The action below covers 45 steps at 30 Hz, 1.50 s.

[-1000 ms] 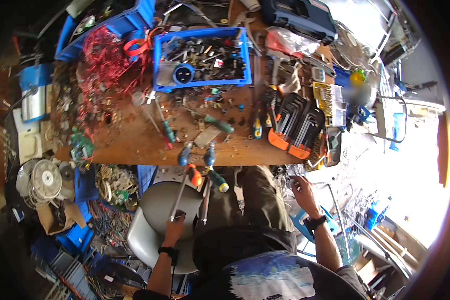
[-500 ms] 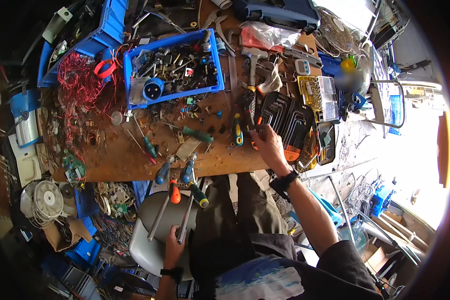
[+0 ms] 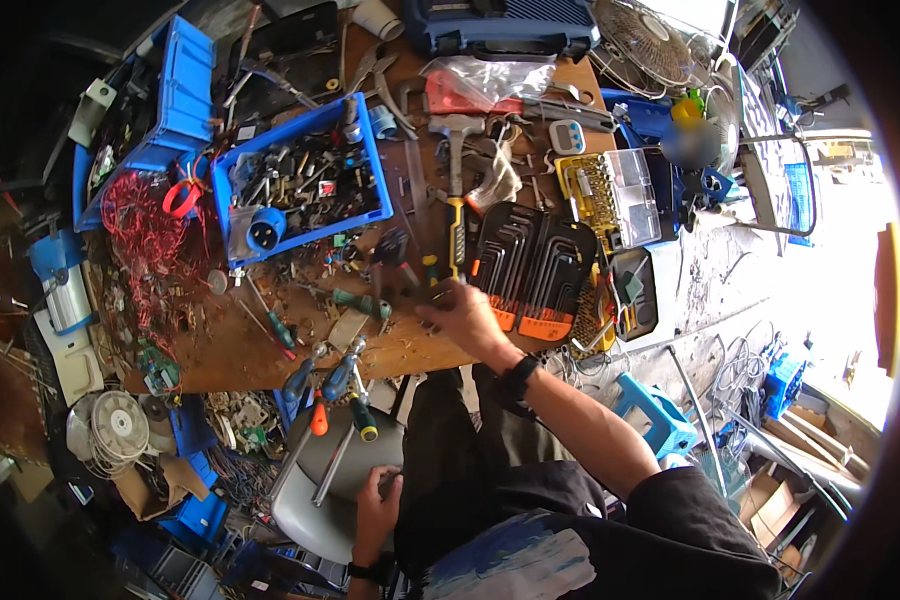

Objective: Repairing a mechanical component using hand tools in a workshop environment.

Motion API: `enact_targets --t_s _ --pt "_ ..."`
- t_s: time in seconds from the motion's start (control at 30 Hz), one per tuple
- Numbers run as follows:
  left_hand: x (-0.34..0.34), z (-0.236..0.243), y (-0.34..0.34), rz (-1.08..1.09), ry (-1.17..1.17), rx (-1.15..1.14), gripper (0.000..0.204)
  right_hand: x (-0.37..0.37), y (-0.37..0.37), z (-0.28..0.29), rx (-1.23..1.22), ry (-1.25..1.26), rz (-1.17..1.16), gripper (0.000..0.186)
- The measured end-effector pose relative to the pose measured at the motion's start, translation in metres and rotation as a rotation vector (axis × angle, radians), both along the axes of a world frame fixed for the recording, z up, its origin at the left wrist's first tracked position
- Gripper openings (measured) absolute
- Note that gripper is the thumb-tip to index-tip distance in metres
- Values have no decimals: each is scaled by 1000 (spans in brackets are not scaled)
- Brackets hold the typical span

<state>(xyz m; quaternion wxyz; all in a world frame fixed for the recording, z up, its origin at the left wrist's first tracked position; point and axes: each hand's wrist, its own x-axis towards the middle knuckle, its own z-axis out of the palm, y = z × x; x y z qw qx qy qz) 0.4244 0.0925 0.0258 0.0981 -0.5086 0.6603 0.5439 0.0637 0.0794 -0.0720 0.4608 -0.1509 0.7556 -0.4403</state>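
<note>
Workbench (image 3: 232, 348), blurred tool (image 3: 391, 250) at right hand (image 3: 462, 316)

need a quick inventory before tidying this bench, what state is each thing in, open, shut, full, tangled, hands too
hex key set, open, loaded with keys
yellow bit case, open
dark blue toolbox, looks shut
blue tray, full of small parts
red wire, tangled
hammer, lying flat
right hand, fingers bent, grip too blurred to tell
left hand, fingers curled, contents unclear
</note>
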Motion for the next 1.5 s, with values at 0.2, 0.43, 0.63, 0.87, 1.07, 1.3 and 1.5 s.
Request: enact_targets --t_s 0.2,0.43,0.63,0.87,1.07,1.3,1.5 --pt "-72 -19 6 -13 69 100 20 -12 50 13 -10 173 116 38" --pt "-203 -72 3 71 358 8 29 -65 174 7 92 411 -214 16" --pt "-275 -118 -15 -79 221 -390 44 -83 230 -24 139 342 -286 48" --pt "-284 -139 -23 -69 57 -283 50 -72 214 -43 141 356 -267 41" --pt "-262 -157 -36 -126 270 -82 66 -77 195 -23 28 297 -286 31" --pt "-222 -79 -25 293 240 433 38 -51 212 12 -137 -95 -258 31" --pt "-100 -66 -15 905 391 732 73 6 203 19 -171 -464 -103 50"
